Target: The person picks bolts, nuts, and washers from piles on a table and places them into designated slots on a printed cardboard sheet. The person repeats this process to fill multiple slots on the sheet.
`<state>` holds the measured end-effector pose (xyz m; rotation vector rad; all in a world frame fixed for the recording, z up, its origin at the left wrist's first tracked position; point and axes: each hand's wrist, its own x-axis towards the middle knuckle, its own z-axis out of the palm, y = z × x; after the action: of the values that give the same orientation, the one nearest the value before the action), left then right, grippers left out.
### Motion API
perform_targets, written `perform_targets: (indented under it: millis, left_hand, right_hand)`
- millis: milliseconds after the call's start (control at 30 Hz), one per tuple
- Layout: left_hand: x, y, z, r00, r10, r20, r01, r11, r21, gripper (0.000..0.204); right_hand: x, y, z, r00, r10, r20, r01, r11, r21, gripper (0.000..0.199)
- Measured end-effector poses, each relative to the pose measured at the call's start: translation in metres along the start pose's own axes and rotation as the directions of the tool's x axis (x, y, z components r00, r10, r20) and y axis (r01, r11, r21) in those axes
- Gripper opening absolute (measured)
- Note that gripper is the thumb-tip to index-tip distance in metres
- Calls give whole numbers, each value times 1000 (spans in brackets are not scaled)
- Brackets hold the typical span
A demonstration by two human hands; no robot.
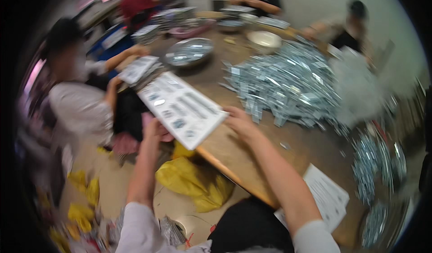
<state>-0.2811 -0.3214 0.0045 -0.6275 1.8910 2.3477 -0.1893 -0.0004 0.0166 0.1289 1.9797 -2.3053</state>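
Note:
A white printed sheet (184, 104) with dark pictures and text blocks is held up over the near left edge of the table. My left hand (155, 129) is closed on its near left edge. On its right corner, my right hand (238, 123) grips with the fingers mostly hidden behind the sheet. Whether it is a single card or a thin flat packet I cannot tell. Just past its far left end, a co-worker's hands hold a stack of similar printed sheets (138, 69).
A big heap of shiny metal strips (288, 80) covers the table's (234, 158) far right, beside a clear plastic bag (360, 86). More strips (365, 167) and white papers (326, 197) lie right. Bowls (189, 51) stand farther back. Yellow bags (193, 181) hang below the edge. Several people sit around.

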Motion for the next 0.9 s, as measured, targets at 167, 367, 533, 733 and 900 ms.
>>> perform_targets:
  millis: [167,367,533,733,900]
  left_hand:
    - [-114,-36,60,688,703,180,-719,628,299,29]
    - [-381,-108,140,-336,-146,930,-931,204,-305,65]
    - [-420,-155,168,-313,-176,933,-949,29,-313,67]
    - [-435,-151,178,-212,-162,964,-975,-32,-220,64]
    - [-429,-148,186,-254,-142,957,-962,-62,-265,67]
  right_hand:
    - [-42,-23,-26,989,-129,70,139,975,-175,56]
    - [-173,-60,-111,898,-430,-93,332,801,-498,37]
    - [-327,-55,-281,674,-589,-446,-264,372,-890,36]
    - [-487,-37,-442,246,-429,-869,-871,295,-392,31]
    - [-498,-13,-501,334,-448,-829,-875,180,-450,29]
